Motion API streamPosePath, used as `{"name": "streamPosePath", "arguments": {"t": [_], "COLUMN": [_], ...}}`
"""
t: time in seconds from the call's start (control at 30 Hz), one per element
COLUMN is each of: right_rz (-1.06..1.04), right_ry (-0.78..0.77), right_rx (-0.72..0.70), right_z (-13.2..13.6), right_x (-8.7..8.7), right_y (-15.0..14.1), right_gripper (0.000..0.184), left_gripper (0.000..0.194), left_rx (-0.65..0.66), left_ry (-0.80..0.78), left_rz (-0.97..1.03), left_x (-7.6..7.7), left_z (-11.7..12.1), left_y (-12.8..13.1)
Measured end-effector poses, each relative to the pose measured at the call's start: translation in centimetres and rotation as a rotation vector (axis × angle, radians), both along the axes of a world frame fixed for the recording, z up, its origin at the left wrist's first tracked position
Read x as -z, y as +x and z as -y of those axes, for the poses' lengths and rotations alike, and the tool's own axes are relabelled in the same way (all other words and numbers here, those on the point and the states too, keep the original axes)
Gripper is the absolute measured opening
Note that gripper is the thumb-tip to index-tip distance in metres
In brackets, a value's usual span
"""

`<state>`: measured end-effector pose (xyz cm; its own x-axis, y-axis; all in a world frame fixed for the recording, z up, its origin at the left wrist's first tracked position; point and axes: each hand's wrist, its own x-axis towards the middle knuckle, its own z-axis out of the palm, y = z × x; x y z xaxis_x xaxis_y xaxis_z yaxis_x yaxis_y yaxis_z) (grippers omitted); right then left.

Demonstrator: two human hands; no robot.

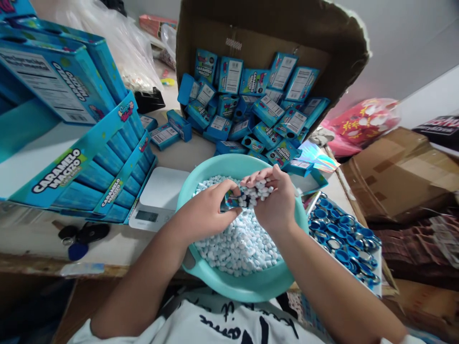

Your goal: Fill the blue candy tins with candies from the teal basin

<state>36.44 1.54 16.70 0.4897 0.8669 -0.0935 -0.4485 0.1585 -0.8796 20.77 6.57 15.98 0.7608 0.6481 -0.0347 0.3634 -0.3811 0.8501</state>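
Note:
My left hand [220, 205] is closed around a small blue candy tin [233, 198], largely covered by my fingers. Cupped beside it, my right hand [274, 203] holds a heap of white candies [258, 192] against the tin's end. Both hands are over a turquoise basin [244, 292], which contains a large pile of the same pale candies [244, 248]. Behind the basin, many blue tins [267, 112] lie jumbled at the mouth of a tipped cardboard box [258, 28].
A white digital scale [159, 191] stands left of the basin, near stacked blue display boxes [71, 167]. Blue round lids [340, 234] fill a tray at right. Keys [73, 234] lie near the table's front edge. Brown cartons [401, 177] are stacked farther right.

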Motion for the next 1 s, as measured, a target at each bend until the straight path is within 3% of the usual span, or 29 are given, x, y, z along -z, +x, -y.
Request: {"name": "streamPosePath", "arguments": {"t": [0.17,0.33,0.5,0.67,0.83,1.0], "right_rz": [-0.012,0.040,0.074,0.183,0.154,0.287], "right_ry": [-0.029,-0.014,0.040,0.058,0.128,0.100], "right_rx": [0.011,0.009,0.037,0.065,-0.007,-0.053], "right_z": [0.0,0.0,-0.2,0.3,0.8,0.4], "right_x": [0.0,0.3,1.1,1.7,2.0,2.2], "right_y": [0.0,-0.4,-0.5,-0.8,-1.6,-1.1], "right_gripper": [0.033,0.041,0.039,0.039,0.034,0.038], "left_gripper": [0.009,0.016,0.032,0.030,0.012,0.016], "left_rx": [-0.017,0.034,-0.021,0.043,-0.040,-0.077], "left_ry": [0.019,0.020,-0.008,0.042,0.044,0.054], "left_rz": [0.083,0.143,0.095,0.151,0.052,0.009], "left_x": [0.2,0.5,0.7,0.8,0.7,0.5], "left_z": [-0.2,-0.4,-0.4,-0.4,-0.2,-0.1], "left_y": [0.2,0.3,0.3,0.3,0.0,-0.1]}}
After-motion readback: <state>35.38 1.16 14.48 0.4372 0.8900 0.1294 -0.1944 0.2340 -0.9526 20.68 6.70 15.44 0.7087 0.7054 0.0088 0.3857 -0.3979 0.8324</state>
